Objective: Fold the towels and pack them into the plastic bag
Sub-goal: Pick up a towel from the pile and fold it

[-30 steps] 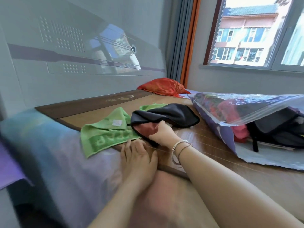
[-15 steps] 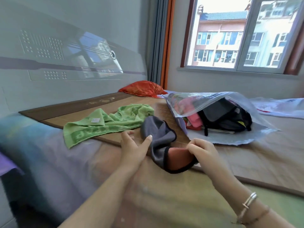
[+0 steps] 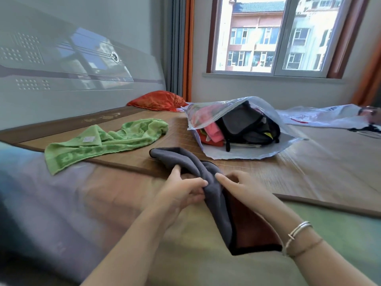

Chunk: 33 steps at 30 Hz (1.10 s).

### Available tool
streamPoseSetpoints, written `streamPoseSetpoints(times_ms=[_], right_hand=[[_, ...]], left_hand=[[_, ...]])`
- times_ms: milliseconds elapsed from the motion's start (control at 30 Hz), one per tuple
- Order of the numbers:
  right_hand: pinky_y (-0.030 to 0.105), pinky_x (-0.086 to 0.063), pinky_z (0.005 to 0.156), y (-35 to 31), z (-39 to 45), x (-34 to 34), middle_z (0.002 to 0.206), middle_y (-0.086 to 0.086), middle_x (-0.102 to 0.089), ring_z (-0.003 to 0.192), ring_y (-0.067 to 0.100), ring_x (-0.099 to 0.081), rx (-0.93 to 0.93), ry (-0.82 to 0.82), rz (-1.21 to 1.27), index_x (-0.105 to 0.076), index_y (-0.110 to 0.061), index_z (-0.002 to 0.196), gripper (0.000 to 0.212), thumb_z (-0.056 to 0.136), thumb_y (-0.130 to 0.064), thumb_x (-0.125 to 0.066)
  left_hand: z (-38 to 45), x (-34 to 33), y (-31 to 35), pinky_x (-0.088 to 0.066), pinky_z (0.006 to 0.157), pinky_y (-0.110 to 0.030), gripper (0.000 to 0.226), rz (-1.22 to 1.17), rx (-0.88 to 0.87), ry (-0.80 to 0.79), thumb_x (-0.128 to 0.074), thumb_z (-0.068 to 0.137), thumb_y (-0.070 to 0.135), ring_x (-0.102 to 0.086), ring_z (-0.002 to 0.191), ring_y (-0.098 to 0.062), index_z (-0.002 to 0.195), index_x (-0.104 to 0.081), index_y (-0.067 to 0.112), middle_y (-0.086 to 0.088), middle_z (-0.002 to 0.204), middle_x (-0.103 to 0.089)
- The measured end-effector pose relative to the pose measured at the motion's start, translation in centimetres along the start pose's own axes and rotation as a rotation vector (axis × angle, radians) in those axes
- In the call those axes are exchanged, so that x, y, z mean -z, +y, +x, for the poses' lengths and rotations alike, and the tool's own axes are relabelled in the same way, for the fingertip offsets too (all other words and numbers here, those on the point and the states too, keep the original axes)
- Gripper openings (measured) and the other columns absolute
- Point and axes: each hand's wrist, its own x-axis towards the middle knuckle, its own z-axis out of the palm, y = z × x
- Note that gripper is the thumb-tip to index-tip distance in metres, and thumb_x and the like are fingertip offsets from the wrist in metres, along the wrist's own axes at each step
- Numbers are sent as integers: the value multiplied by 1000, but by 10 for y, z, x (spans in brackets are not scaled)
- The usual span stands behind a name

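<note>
A grey towel [image 3: 214, 199] with a red-brown underside lies bunched in front of me on the bed. My left hand [image 3: 181, 189] pinches its edge from the left, thumb and fingers curled round the cloth. From the right, my right hand [image 3: 241, 185] grips the same fold. A green towel [image 3: 107, 144] lies spread and crumpled on the bamboo mat at the left, apart from both hands. The clear plastic bag [image 3: 245, 108] lies open on the mat beyond, with dark and pink items inside.
A red cushion [image 3: 158, 100] sits at the headboard [image 3: 78, 79]. Another plastic bag [image 3: 334, 118] lies flat at the far right. The bamboo mat [image 3: 321, 168] covers the bed; its dark border runs under my hands. A window is behind.
The grey towel came off the mat toward me. Both hands now hold it close together at its middle. The view has swung right, and the bag's open mouth now shows.
</note>
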Motion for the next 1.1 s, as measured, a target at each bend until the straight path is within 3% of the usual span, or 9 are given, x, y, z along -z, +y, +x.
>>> streamPoseSetpoints(times_ms=[133, 267, 333, 533, 733, 800, 900, 1033, 1100], right_hand=[[25, -44, 71, -4, 6, 2, 86, 7, -69, 82, 16, -61, -117, -191, 452, -69, -8, 92, 27, 93, -33, -59], [36, -48, 85, -7, 1, 18, 99, 14, -69, 94, 21, -63, -146, -142, 969, -66, -3, 103, 16, 92, -10, -56], [33, -44, 81, -10, -7, 29, 94, 10, -60, 92, 18, -56, -89, -198, 1093, -59, -6, 98, 13, 89, -13, -54], [27, -47, 64, -9, -29, 57, 73, 3, -66, 69, 13, -62, -190, 16, 1141, -66, -12, 82, 17, 89, -20, -53], [26, -52, 63, 12, -38, 73, 75, 5, -72, 67, 14, -69, -237, 125, 1279, -70, -10, 84, 26, 94, -23, -50], [24, -53, 62, 17, -38, 72, 74, 6, -71, 67, 14, -68, -233, 114, 1297, -70, -10, 85, 26, 94, -22, -49], [27, -52, 67, 23, -38, 71, 76, 7, -68, 69, 18, -66, -215, 119, 1328, -69, -10, 84, 23, 91, -20, -50], [28, -51, 68, 30, -37, 75, 72, 8, -67, 69, 23, -63, -205, 167, 1378, -67, -7, 85, 20, 87, -17, -50], [25, -52, 65, 32, -36, 77, 70, 8, -66, 67, 23, -64, -201, 193, 1407, -67, -6, 83, 20, 85, -17, -51]], left_hand=[[-8, -6, 4, -57, 61, -30, 43, -10, 17, -142, -67, 88, 11, -64, 61, -17, 126, -46, 16, -7, 80, -64], [-6, -5, 11, -55, 59, -23, 25, -75, -48, -6, -54, 95, 38, -64, 59, -7, 92, -63, 14, 4, 67, -63], [-5, 0, 10, -53, 62, -19, 20, -57, -112, 21, -56, 95, 33, -69, 69, -2, 99, -66, 16, 7, 78, -73], [-9, 0, 15, -51, 93, -37, 30, -363, -84, -48, -53, 95, 23, -68, 104, -24, 114, -67, 4, -16, 110, -71], [-10, -5, 14, -58, 73, -32, 46, -877, -53, -191, -38, 100, 35, -71, 86, -23, 87, -76, 11, -11, 93, -73], [-5, -10, 10, -57, 82, -36, 38, -901, -10, -143, -40, 100, 34, -70, 92, -26, 100, -71, 12, -13, 100, -71], [-1, -17, 6, -60, 64, -34, 24, -916, 42, -143, -52, 88, 20, -72, 75, -25, 88, -71, 5, -12, 83, -73], [8, -15, 7, -56, 66, -25, 10, -851, 38, -157, -57, 86, 15, -65, 74, -16, 89, -64, 9, -5, 82, -64], [8, -16, 8, -58, 70, -26, 23, -686, -24, -226, -49, 88, 2, -68, 83, -16, 106, -63, 8, -6, 94, -70]])
